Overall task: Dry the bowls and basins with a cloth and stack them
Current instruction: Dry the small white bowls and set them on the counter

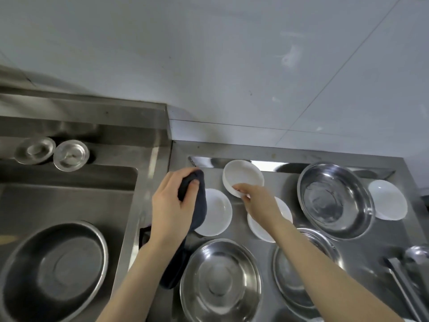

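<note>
Nearest me, at six o'clock on the steel bench (239,205), I see a steel basin (220,281) sitting upright, and just to its right, at about five o'clock, a second steel basin (299,275) partly covered by my right forearm. At seven o'clock, down in the sink (69,196) on the far side of the bench edge, lies a larger steel basin (54,273). At the four o'clock edge some steel utensils (408,270) lie blurred; I cannot tell what they are. Moving out, my left hand (173,206) is curled closed around a dark cloth (197,205), which bunches over the fingers and hangs down past the wrist toward the near basin. Just beside that hand, partly under the cloth, rests a shallow white bowl (216,212). A second white bowl (267,221) sits under my right wrist. My right hand (257,201) reaches to about twelve o'clock and pinches the near rim of a deeper white bowl (242,176), thumb inside and fingers outside, the bowl tilted toward me. At two o'clock stands a big steel basin (334,198), and touching its right side is another white bowl (387,199). Farthest off, at ten o'clock on the ledge behind the sink, two small steel sink strainers (52,153) sit side by side against the grey wall (209,54).
</note>
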### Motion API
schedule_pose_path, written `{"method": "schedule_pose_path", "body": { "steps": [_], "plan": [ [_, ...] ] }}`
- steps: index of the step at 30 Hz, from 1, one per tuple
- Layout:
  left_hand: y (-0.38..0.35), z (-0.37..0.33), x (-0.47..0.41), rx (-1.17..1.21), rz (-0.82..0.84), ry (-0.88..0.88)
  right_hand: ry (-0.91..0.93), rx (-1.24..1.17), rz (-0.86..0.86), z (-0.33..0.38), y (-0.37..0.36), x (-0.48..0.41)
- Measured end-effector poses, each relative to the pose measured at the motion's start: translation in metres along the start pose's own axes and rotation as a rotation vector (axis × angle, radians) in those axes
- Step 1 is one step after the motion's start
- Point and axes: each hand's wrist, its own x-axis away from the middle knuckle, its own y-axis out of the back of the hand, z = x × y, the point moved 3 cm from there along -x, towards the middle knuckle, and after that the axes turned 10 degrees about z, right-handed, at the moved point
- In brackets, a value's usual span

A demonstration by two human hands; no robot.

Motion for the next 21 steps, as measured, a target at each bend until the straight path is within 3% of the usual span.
{"method": "schedule_pose_path", "body": {
  "steps": [5,9,11,18,21],
  "plan": [
    [-0.009,0.0,0.004,0.012,0.031,0.031,-0.039,-0.176,-0.014,-0.005,0.005,0.005],
    [-0.013,0.0,0.012,0.019,0.042,0.046,-0.096,-0.141,-0.316,-0.037,0.014,0.036],
    [-0.015,0.0,0.016,0.016,0.048,0.041,-0.188,-0.135,-0.389,-0.06,0.012,0.056],
    [-0.024,0.0,0.034,-0.059,0.114,0.022,-0.425,-0.297,-0.177,-0.095,-0.012,0.089],
    [-0.024,-0.003,0.043,-0.076,0.129,0.018,-0.499,-0.517,-0.112,-0.097,-0.026,0.087]
  ]
}}
